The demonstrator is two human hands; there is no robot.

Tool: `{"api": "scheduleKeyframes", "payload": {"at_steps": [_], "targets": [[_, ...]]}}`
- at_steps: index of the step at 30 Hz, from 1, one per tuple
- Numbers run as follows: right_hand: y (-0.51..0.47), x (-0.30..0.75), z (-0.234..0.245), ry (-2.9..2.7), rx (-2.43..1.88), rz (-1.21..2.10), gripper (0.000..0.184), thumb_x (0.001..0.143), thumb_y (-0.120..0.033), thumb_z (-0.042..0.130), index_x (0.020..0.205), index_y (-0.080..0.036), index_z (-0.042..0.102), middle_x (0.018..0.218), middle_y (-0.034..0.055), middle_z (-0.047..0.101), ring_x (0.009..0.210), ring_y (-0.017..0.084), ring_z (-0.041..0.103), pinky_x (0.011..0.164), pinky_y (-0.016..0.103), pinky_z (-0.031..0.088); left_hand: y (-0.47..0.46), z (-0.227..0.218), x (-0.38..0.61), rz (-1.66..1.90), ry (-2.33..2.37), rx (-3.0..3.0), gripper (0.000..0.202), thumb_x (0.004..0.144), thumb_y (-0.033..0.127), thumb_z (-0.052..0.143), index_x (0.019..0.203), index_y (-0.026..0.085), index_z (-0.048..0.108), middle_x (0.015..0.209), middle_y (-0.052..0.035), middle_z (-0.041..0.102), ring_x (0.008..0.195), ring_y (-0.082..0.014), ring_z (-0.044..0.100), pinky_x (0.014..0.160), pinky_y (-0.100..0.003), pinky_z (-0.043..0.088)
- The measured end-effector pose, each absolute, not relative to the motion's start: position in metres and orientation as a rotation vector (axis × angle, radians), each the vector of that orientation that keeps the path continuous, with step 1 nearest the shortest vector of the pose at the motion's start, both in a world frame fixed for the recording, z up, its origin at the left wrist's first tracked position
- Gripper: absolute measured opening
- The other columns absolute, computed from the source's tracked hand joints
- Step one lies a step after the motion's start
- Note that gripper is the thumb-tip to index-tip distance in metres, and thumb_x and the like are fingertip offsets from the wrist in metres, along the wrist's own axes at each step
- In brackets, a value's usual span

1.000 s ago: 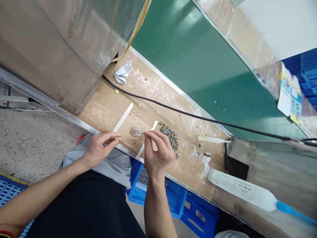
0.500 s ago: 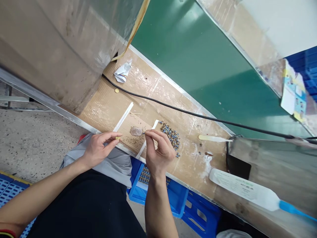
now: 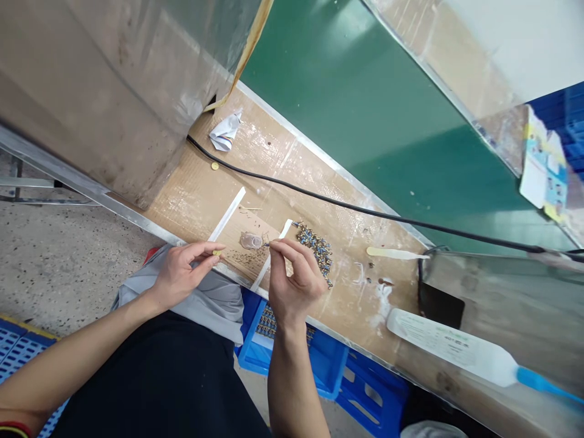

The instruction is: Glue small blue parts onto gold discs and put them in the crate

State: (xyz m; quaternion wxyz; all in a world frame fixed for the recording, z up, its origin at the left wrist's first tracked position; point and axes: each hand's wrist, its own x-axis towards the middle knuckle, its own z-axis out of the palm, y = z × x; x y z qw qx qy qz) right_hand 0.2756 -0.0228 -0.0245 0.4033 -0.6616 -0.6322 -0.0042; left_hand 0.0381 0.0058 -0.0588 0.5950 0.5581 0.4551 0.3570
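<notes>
A black garment (image 3: 155,383) was worn over torso and lap, filling the frame at 6 o'clock. A grey cloth (image 3: 214,304), possibly an apron, was bunched at its 1 o'clock edge. Both arms were left bare down to the left hand (image 3: 182,271) and right hand (image 3: 292,283). A red and yellow band (image 3: 11,431) was worn on the left arm, at 8 o'clock.

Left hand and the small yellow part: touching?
Touching: the head view shows the left hand pinching the small yellow part between thumb and forefinger tips.

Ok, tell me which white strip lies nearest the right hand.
The strip beside the pile of blue parts: it passes under the right hand. The other strip lies clear, further left.
</notes>
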Motion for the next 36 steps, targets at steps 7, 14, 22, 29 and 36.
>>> {"api": "scheduleKeyframes", "payload": {"at_steps": [7, 14, 22, 29, 36], "targets": [[-0.022, 0.276, -0.030, -1.598, -1.669, -0.027, 0.017, 0.106, -0.013, 0.076, 0.111, -0.027, 0.086, 0.108, 0.0037, 0.086, 0.102, 0.021, 0.084, 0.093, 0.037, 0.068, 0.007, -0.058, 0.038, 0.816, 1.078, 1.260, 0.024, 0.106, 0.029, 0.077, 0.127, 0.026, 0.088, 0.112, -0.0021, 0.092, 0.101, -0.0204, 0.090, 0.092, -0.027, 0.072], [-0.034, 0.268, -0.017, -1.472, -1.638, 0.035, 0.019, 0.102, -0.012, 0.081, 0.110, -0.028, 0.087, 0.108, 0.0025, 0.085, 0.103, 0.021, 0.083, 0.096, 0.039, 0.068, 0.001, -0.046, 0.040, 0.767, 1.060, 1.171, 0.028, 0.105, 0.031, 0.080, 0.130, 0.023, 0.088, 0.113, -0.0036, 0.092, 0.103, -0.0225, 0.090, 0.097, -0.031, 0.074], [-0.061, 0.234, -0.005, -1.461, -1.505, 0.323, 0.026, 0.101, -0.006, 0.081, 0.113, -0.029, 0.085, 0.112, 0.0027, 0.086, 0.100, 0.020, 0.085, 0.090, 0.037, 0.073, -0.007, -0.016, 0.046, 0.757, 0.970, 1.295, 0.028, 0.111, 0.025, 0.075, 0.138, 0.026, 0.084, 0.124, -0.0022, 0.091, 0.105, -0.0204, 0.089, 0.098, -0.029, 0.073], [-0.061, 0.228, -0.006, -1.455, -1.463, 0.391, 0.029, 0.100, -0.003, 0.081, 0.115, -0.028, 0.085, 0.114, 0.0024, 0.087, 0.104, 0.019, 0.085, 0.093, 0.036, 0.073, -0.011, -0.005, 0.046, 0.759, 0.968, 1.365, 0.033, 0.112, 0.018, 0.074, 0.141, 0.029, 0.083, 0.128, 0.0000, 0.089, 0.113, -0.0189, 0.087, 0.106, -0.029, 0.070], [-0.063, 0.228, -0.006, -1.474, -1.477, 0.363, 0.028, 0.100, -0.005, 0.081, 0.114, -0.029, 0.086, 0.113, 0.0026, 0.087, 0.101, 0.020, 0.086, 0.091, 0.036, 0.074, -0.013, -0.006, 0.047, 0.771, 0.965, 1.386, 0.036, 0.111, 0.016, 0.073, 0.143, 0.031, 0.083, 0.133, -0.0008, 0.088, 0.115, -0.0200, 0.087, 0.109, -0.032, 0.071]]}}
